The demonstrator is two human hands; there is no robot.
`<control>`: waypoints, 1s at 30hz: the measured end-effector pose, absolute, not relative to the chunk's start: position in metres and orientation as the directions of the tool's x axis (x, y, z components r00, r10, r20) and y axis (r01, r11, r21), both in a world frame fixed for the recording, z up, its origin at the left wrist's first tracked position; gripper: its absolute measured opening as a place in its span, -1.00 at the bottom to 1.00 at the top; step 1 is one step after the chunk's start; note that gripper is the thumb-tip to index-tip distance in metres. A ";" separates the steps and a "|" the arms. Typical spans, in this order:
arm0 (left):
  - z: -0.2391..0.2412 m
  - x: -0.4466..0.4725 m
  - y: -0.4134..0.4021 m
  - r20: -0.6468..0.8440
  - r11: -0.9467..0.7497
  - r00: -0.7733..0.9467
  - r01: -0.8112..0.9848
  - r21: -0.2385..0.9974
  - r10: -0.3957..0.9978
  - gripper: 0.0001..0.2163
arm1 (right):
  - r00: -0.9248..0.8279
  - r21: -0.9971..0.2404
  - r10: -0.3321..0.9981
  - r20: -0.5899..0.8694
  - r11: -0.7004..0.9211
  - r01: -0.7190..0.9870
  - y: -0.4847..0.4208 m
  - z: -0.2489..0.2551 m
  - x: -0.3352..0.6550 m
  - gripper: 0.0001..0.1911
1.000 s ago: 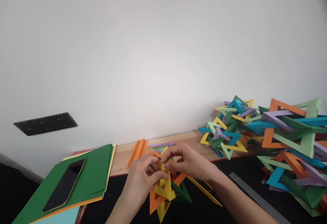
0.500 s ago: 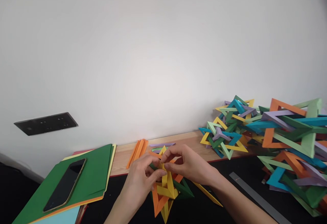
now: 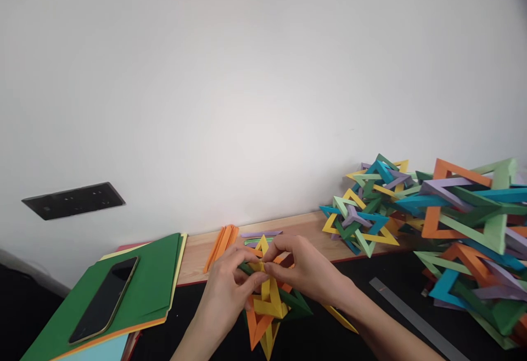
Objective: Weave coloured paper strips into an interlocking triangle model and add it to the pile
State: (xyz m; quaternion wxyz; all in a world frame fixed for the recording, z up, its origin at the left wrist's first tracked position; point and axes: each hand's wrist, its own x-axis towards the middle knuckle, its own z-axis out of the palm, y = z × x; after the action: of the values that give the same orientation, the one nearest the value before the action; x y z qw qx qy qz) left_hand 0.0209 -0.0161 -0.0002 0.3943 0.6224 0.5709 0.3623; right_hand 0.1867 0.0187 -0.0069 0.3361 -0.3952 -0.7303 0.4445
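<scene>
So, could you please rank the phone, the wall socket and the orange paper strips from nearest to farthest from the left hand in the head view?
From the left hand:
1. Orange paper strips, just beyond it.
2. Phone, to its left on green paper.
3. Wall socket, farther left, up on the wall.

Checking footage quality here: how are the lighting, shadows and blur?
Head view: the wall is brightest mid-frame, dimmer toward the top right corner; head view: soft shadow on it beside the rear star; head view: no obvious motion blur on the held star.
</scene>
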 end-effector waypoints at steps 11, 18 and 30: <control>0.000 0.020 -0.015 -0.058 0.004 0.116 0.426 0.905 0.992 -0.94 | -0.476 -0.877 0.857 0.199 0.372 0.304 0.020 -0.006 0.190 -0.94; 0.000 0.021 -0.015 -0.027 -0.027 0.108 0.465 0.885 0.994 -0.88 | -0.565 -0.912 0.812 0.143 0.330 0.244 0.025 -0.005 0.198 -0.87; 0.002 0.027 -0.016 -0.080 0.049 0.050 0.454 0.890 0.996 -0.93 | -0.557 -0.917 0.824 0.104 0.296 0.266 0.027 -0.004 0.199 -0.89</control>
State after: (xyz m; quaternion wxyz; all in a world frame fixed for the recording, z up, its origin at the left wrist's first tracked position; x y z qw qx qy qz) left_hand 0.0266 -0.0164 0.0023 0.4029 0.6024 0.6016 0.3360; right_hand 0.1992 0.0274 -0.0038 0.2978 -0.3644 -0.7480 0.4680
